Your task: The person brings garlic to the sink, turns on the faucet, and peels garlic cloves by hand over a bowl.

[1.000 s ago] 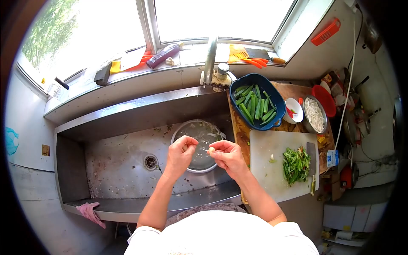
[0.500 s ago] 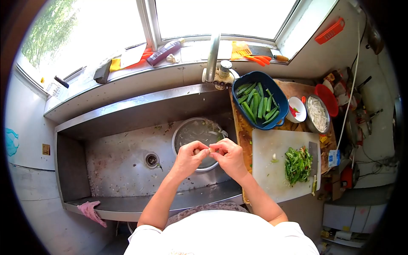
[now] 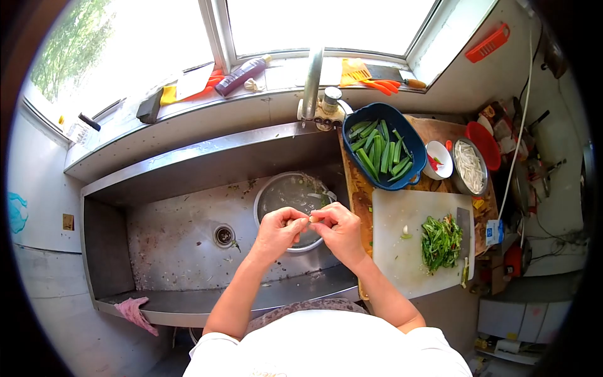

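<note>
My left hand (image 3: 279, 234) and my right hand (image 3: 341, 230) meet fingertip to fingertip above the near rim of a metal basin (image 3: 258, 196). Both pinch a small pale garlic clove (image 3: 311, 220), mostly covered by the fingers. Cloudy water with some scraps fills the basin, which stands in the steel sink (image 3: 169, 232). Right of my hands, a white cutting board (image 3: 396, 264) carries chopped green peppers (image 3: 441, 244), a peeled garlic clove (image 3: 405, 229) and a knife (image 3: 463, 226) with its blade lying flat beside the greens.
A blue basket (image 3: 355, 157) of okra stands behind the board, beside a white bowl (image 3: 443, 157) and a metal bowl of pale shreds (image 3: 468, 166). The faucet (image 3: 312, 85) rises at the sink's back. A pink cloth (image 3: 135, 314) hangs over the front edge.
Both hands stay together over the basin with the garlic clove between them. Only the fingers shift slightly, and the whole view moves a touch.
</note>
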Demonstrator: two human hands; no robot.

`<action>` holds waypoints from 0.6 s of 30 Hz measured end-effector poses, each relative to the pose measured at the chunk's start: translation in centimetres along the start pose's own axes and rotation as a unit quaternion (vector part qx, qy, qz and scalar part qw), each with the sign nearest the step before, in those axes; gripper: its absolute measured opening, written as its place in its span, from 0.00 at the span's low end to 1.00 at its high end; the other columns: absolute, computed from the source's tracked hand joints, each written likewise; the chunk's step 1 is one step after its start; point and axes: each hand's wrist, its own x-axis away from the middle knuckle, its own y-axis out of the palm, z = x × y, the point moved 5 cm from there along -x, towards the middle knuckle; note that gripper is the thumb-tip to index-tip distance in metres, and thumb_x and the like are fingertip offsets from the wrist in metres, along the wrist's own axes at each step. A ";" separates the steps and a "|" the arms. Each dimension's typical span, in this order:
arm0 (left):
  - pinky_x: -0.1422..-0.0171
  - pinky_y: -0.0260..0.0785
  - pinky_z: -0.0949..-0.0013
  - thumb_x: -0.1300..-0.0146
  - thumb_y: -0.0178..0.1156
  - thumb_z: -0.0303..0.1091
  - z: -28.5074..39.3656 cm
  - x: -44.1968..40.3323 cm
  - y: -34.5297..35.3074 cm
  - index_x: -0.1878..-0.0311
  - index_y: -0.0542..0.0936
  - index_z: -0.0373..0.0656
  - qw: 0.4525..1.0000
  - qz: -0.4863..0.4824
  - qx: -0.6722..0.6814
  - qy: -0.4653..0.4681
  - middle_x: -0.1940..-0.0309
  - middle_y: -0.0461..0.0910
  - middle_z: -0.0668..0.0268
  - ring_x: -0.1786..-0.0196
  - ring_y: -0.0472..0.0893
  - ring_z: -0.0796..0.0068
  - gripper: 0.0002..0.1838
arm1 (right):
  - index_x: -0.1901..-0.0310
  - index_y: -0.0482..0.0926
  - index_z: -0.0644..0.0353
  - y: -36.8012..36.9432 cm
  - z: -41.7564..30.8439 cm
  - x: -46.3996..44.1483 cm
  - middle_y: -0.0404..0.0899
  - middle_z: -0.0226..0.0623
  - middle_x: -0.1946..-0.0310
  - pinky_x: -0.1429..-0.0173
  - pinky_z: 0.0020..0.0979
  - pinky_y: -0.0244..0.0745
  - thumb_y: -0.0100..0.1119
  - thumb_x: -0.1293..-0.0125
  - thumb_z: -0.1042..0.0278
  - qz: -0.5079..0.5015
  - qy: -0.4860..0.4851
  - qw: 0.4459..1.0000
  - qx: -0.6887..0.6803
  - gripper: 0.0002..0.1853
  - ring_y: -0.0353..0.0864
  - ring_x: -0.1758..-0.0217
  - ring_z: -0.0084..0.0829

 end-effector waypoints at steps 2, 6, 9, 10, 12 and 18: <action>0.81 0.57 0.82 0.40 0.59 0.29 0.0 0.0 -0.1 0.67 0.77 0.36 1.000 -0.011 -0.008 0.002 0.81 0.73 0.73 0.80 0.69 0.89 0.06 | 0.65 0.81 0.64 0.0 -0.3 0.0 0.78 0.36 0.71 0.71 0.25 0.73 0.65 0.52 0.82 -0.009 -0.012 1.000 0.026 0.10 0.77 0.76 0.27; 0.79 0.58 0.81 0.40 0.60 0.30 -0.5 -0.3 -0.3 0.67 0.77 0.36 0.996 0.001 -0.086 0.015 0.81 0.73 0.74 0.79 0.68 0.90 0.06 | 0.66 0.80 0.63 0.4 -0.9 0.1 0.77 0.38 0.70 0.70 0.28 0.75 0.64 0.52 0.82 0.004 -0.115 0.987 0.113 0.09 0.78 0.74 0.32; 0.78 0.57 0.81 0.40 0.59 0.29 -0.3 -0.5 0.0 0.68 0.76 0.36 0.978 0.028 -0.193 0.077 0.82 0.71 0.75 0.79 0.66 0.91 0.06 | 0.66 0.80 0.63 0.4 -0.7 0.1 0.77 0.39 0.70 0.70 0.28 0.75 0.64 0.51 0.82 0.009 -0.126 0.986 0.105 0.09 0.78 0.74 0.34; 0.78 0.57 0.80 0.41 0.59 0.29 -0.3 -0.5 0.0 0.68 0.76 0.36 0.980 0.032 -0.182 0.079 0.82 0.70 0.75 0.79 0.66 0.91 0.06 | 0.66 0.80 0.63 0.3 -0.6 0.1 0.77 0.39 0.71 0.71 0.27 0.74 0.64 0.52 0.82 0.010 -0.106 0.991 0.081 0.09 0.78 0.74 0.33; 0.77 0.56 0.80 0.41 0.58 0.29 -0.4 -0.6 0.1 0.69 0.76 0.37 0.983 0.041 -0.159 0.082 0.82 0.69 0.76 0.79 0.64 0.91 0.05 | 0.66 0.80 0.64 0.2 -0.1 0.1 0.77 0.38 0.71 0.72 0.25 0.72 0.64 0.51 0.82 0.003 -0.065 0.997 0.046 0.09 0.77 0.76 0.29; 0.80 0.56 0.80 0.42 0.57 0.28 -0.8 -0.7 -0.1 0.69 0.76 0.39 0.999 0.009 -0.031 -0.002 0.82 0.71 0.75 0.81 0.66 0.90 0.04 | 0.65 0.81 0.65 0.6 2.0 0.4 0.79 0.29 0.70 0.78 0.16 0.62 0.63 0.47 0.83 -0.029 0.155 0.965 -0.211 0.07 0.71 0.78 0.13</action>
